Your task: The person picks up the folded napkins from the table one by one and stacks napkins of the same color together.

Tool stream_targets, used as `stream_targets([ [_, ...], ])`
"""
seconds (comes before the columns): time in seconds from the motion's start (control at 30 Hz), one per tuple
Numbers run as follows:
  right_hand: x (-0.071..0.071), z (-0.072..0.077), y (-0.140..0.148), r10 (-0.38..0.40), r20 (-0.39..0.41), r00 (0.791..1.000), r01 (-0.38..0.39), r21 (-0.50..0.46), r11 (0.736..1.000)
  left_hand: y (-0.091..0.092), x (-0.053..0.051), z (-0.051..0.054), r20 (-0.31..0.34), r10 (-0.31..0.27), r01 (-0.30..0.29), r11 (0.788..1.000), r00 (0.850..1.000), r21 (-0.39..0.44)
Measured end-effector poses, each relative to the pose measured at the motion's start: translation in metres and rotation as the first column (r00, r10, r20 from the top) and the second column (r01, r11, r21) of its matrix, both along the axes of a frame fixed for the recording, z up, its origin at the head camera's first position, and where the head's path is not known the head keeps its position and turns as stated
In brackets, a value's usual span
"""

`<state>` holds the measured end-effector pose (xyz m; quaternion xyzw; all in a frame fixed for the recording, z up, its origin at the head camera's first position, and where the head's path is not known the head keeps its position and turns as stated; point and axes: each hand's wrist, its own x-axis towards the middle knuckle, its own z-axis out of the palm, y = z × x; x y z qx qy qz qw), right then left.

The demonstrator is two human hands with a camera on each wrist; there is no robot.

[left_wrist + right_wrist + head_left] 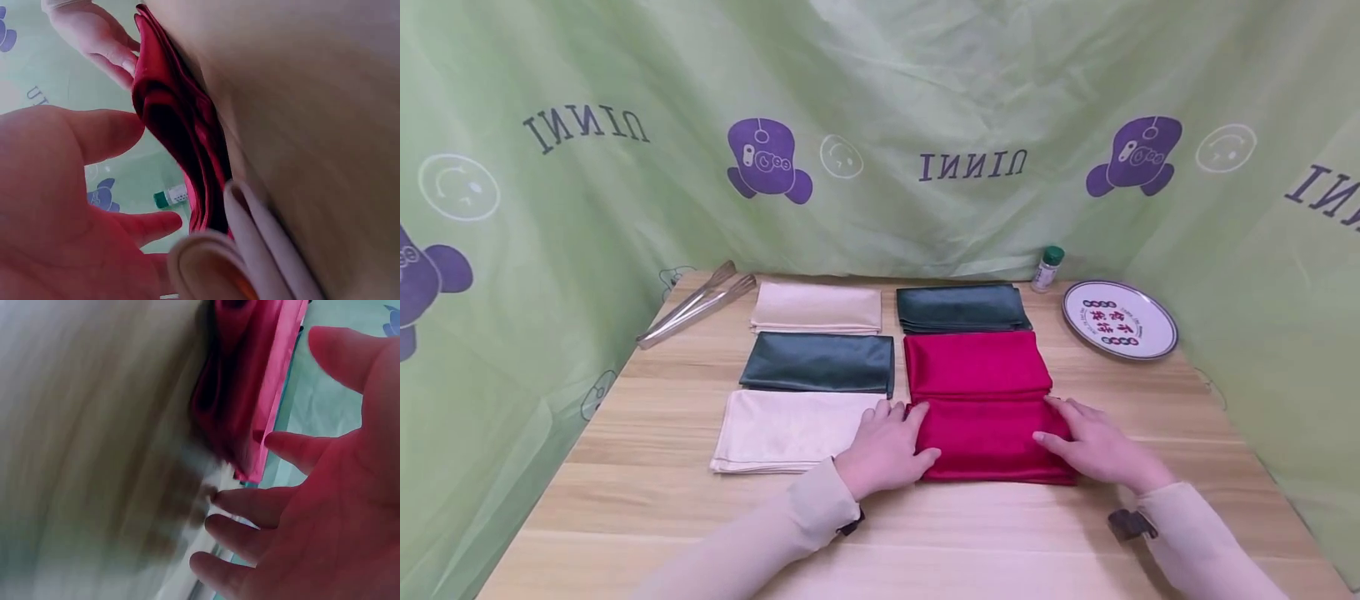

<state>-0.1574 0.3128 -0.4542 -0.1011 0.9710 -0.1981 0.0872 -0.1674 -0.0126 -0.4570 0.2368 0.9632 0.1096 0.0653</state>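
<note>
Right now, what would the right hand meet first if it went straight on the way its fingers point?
Probably the farther red cloth: its near right corner lies just ahead of the right hand in the head view. Height is hard to judge, so the hand might pass above it.

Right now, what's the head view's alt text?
A person's left hand and right hand rest at opposite edges of a folded, rectangular, shiny red cloth, front right of six folded cloths on a pale wooden table. Silver metal tongs and a round white plate flank them.
</note>
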Motion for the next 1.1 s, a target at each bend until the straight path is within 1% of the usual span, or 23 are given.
stream_targets([
  [0.1,0.001,-0.002,-0.006,-0.006,-0.003,1.0,0.006,-0.001,1.0,0.004,0.0,0.001,0.039,0.006,-0.006,1.0,0.999,-0.016],
  [0.2,0.003,-0.003,-0.012,-0.023,0.007,1.0,0.023,-0.028,0.999,0.005,0.0,0.0,0.089,0.004,-0.006,1.0,0.996,0.015],
  [0.27,0.004,-0.005,-0.013,-0.037,-0.002,0.999,0.036,-0.062,0.997,0.004,-0.001,0.001,0.128,-0.005,-0.004,0.998,0.992,0.067],
  [0.33,0.003,-0.005,-0.014,-0.056,-0.011,0.998,0.054,-0.113,0.992,0.003,-0.001,0.002,0.161,-0.016,-0.006,0.991,0.987,0.133],
  [0.43,0.001,-0.004,-0.013,-0.095,-0.016,0.995,0.09,-0.219,0.972,0.001,-0.002,0.004,0.192,-0.023,-0.025,0.969,0.981,0.247],
  [0.5,0.0,-0.002,-0.013,-0.132,0.004,0.991,0.127,-0.297,0.946,0.001,-0.003,0.005,0.216,-0.023,-0.052,0.941,0.976,0.335],
  [0.53,0.0,-0.001,-0.012,-0.152,0.023,0.988,0.151,-0.334,0.93,0.001,-0.003,0.005,0.227,-0.025,-0.065,0.923,0.974,0.379],
  [0.6,0.0,0.001,-0.012,-0.185,0.06,0.981,0.194,-0.396,0.897,0.002,-0.004,0.005,0.254,-0.027,-0.097,0.882,0.967,0.461],
  [0.67,0.001,0.001,-0.012,-0.22,0.098,0.971,0.24,-0.444,0.863,0.002,-0.003,0.003,0.279,-0.032,-0.125,0.842,0.96,0.526],
  [0.8,0.0,-0.003,-0.009,-0.272,0.157,0.949,0.313,-0.538,0.783,0.002,-0.004,0.0,0.298,-0.032,-0.164,0.777,0.954,0.607],
  [0.87,-0.001,-0.004,-0.008,-0.289,0.192,0.938,0.346,-0.591,0.729,0.001,-0.006,0.0,0.314,-0.038,-0.18,0.751,0.949,0.636],
  [0.9,-0.001,-0.004,-0.007,-0.294,0.206,0.933,0.357,-0.611,0.707,0.001,-0.007,0.002,0.328,-0.046,-0.19,0.735,0.943,0.651],
  [0.97,-0.002,-0.003,-0.007,-0.299,0.229,0.926,0.375,-0.646,0.665,0.0,-0.009,0.006,0.372,-0.067,-0.223,0.698,0.926,0.68],
  [1.0,-0.003,-0.001,-0.007,-0.298,0.235,0.925,0.377,-0.659,0.65,-0.001,-0.01,0.009,0.401,-0.073,-0.248,0.681,0.913,0.689],
  [1.03,-0.005,0.001,-0.007,-0.295,0.237,0.926,0.375,-0.676,0.635,-0.002,-0.011,0.011,0.418,-0.079,-0.264,0.667,0.905,0.696],
  [1.1,-0.009,0.006,-0.006,-0.289,0.226,0.93,0.361,-0.697,0.62,-0.003,-0.014,0.017,0.436,-0.082,-0.285,0.645,0.896,0.709],
])
